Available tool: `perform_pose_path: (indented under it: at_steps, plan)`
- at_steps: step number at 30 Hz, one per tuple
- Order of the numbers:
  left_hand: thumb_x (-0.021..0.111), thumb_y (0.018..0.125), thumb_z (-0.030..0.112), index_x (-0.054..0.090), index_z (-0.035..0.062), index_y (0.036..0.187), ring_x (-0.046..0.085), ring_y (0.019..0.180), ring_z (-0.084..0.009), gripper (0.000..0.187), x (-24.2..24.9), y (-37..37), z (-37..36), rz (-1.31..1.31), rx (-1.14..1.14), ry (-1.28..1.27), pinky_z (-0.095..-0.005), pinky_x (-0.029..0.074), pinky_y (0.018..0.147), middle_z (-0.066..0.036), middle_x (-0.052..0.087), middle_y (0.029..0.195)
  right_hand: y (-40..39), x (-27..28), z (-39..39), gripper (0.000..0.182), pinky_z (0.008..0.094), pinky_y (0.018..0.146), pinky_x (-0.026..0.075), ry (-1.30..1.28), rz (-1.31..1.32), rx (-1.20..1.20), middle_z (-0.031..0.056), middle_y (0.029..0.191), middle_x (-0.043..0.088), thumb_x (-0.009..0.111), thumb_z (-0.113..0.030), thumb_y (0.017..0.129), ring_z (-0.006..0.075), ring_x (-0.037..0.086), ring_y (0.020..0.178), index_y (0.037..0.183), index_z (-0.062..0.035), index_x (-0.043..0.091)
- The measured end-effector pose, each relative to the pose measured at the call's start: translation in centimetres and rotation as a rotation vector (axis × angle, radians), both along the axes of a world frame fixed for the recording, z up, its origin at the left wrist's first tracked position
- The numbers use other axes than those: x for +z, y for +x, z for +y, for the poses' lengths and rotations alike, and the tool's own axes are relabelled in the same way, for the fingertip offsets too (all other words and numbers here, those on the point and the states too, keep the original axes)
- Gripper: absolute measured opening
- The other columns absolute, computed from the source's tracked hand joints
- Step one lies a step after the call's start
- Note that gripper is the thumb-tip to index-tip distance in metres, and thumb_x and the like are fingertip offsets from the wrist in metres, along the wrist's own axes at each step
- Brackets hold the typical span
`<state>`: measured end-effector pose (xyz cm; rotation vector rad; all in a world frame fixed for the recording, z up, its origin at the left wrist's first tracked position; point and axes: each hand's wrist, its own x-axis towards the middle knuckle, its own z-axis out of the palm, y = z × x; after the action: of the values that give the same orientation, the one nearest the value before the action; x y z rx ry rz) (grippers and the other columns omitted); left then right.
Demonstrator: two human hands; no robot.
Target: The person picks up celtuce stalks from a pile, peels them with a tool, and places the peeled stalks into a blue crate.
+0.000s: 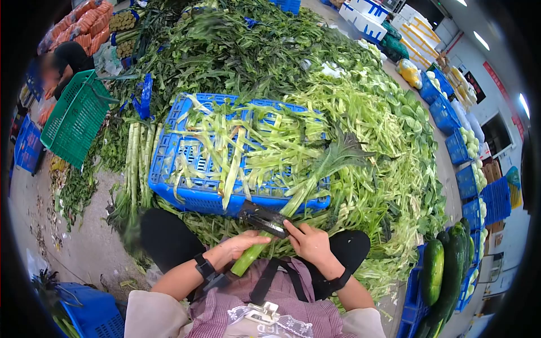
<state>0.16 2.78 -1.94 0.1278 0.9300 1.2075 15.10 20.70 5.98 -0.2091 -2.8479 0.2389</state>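
Note:
My left hand (247, 242) is wrapped round a celtuce stalk (243, 262), whose bare green lower end points toward my lap. Its leafy top (341, 156) leans up and to the right over a blue crate. In my right hand (311, 243) is a knife (262, 218) with a broad dark blade, lying across the stalk just above my left hand. The blade hides part of the stalk where they cross. Under the leafy top, the upturned blue crate (194, 200) is strewn with pale green peel strips (234, 169).
Heaped peelings (377, 225) and dark leaves (225, 62) surround the crate. Trimmed celtuce stalks (140, 158) lie left. A green basket (76, 118) stands near another person (70, 59). Large green gourds (445, 265) are at right, beside a row of blue crates (451, 115).

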Motion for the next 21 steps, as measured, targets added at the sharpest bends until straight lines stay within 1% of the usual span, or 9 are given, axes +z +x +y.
perform_pose_path:
  at_steps: [3,5,7,9,13,15,17,19,21]
  plan:
    - [0.067,0.086,0.023,0.055,0.0038,0.116,0.058,0.08,-0.01,0.037,0.3,0.5,0.1,-0.077,0.02,0.037,-0.0249,0.049,0.068,-0.001,0.059,0.091,-1.1,-0.9,3.2,0.038,0.0357,0.046,0.046,0.098,0.12,-0.122,0.0047,0.067,0.051,0.067,-0.018,0.076,0.0225,0.056,0.054,0.113,-0.0205,0.064]
    - [0.066,0.087,0.019,0.052,0.0029,0.118,0.059,0.079,-0.0113,0.037,1.1,0.8,0.0,-0.116,0.025,0.071,-0.025,0.05,0.067,-0.002,0.06,0.09,-1.0,-2.1,7.3,0.035,0.0378,0.047,0.046,0.113,0.049,-0.425,0.0078,0.068,0.055,0.065,-0.02,0.08,0.0261,0.058,0.056,0.115,-0.0222,0.064]
    - [0.066,0.086,0.017,0.05,0.0027,0.114,0.062,0.078,-0.0138,0.035,2.7,1.2,0.5,0.004,0.111,0.055,-0.0266,0.051,0.067,-0.004,0.06,0.089,-1.0,-2.3,10.1,0.038,0.0377,0.052,0.048,-0.119,0.132,-0.46,0.0099,0.073,0.061,0.064,-0.022,0.082,0.0295,0.06,0.058,0.12,-0.0183,0.062]
    - [0.068,0.084,0.016,0.05,0.0033,0.114,0.061,0.077,-0.0133,0.037,3.1,0.9,0.9,0.072,0.115,0.062,-0.0259,0.051,0.066,-0.004,0.059,0.09,-1.6,-2.2,9.4,0.038,0.0369,0.054,0.048,-0.821,0.115,-0.607,0.0121,0.075,0.063,0.064,-0.021,0.083,0.0293,0.061,0.061,0.12,-0.015,0.062]
    - [0.069,0.083,0.014,0.048,0.0036,0.115,0.06,0.072,-0.0122,0.039,1.0,1.1,1.5,0.216,0.147,0.147,-0.0248,0.049,0.064,-0.004,0.058,0.089,-0.4,-0.7,1.7,0.046,0.0357,0.052,0.048,-0.085,0.023,-0.151,0.008,0.07,0.054,0.067,-0.017,0.078,0.0255,0.056,0.056,0.123,-0.0174,0.06]
    - [0.068,0.083,0.012,0.047,0.003,0.117,0.06,0.071,-0.0119,0.041,1.4,1.0,1.0,0.16,0.096,0.059,-0.0249,0.048,0.063,-0.004,0.057,0.088,0.4,-0.8,-0.6,0.049,0.0345,0.051,0.048,-0.018,0.018,0.064,0.005,0.071,0.05,0.069,-0.017,0.074,0.0232,0.055,0.055,0.122,-0.0206,0.06]
    - [0.068,0.084,0.011,0.046,0.0025,0.118,0.059,0.07,-0.0115,0.042,1.4,1.0,0.8,0.107,0.051,-0.029,-0.025,0.048,0.063,-0.003,0.057,0.087,0.1,-0.8,-0.4,0.047,0.0338,0.051,0.047,0.012,0.006,0.071,0.0043,0.073,0.051,0.069,-0.018,0.073,0.0219,0.056,0.057,0.119,-0.0212,0.062]
    - [0.066,0.084,0.01,0.044,0.0029,0.124,0.059,0.069,-0.011,0.046,1.3,1.3,0.9,0.172,0.126,0.16,-0.0252,0.048,0.062,-0.003,0.057,0.086,-0.8,-1.4,2.4,0.046,0.0342,0.051,0.047,0.07,0.046,-0.023,0.0043,0.073,0.05,0.069,-0.018,0.074,0.0221,0.055,0.057,0.119,-0.0211,0.061]
    - [0.066,0.085,0.011,0.041,0.0042,0.129,0.058,0.069,-0.0109,0.052,3.4,1.0,0.6,0.168,0.101,0.086,-0.0248,0.048,0.062,-0.003,0.057,0.087,-1.6,-2.5,5.8,0.045,0.036,0.049,0.047,0.115,0.078,-0.236,0.0064,0.07,0.052,0.067,-0.02,0.077,0.0246,0.056,0.057,0.121,-0.0216,0.06]
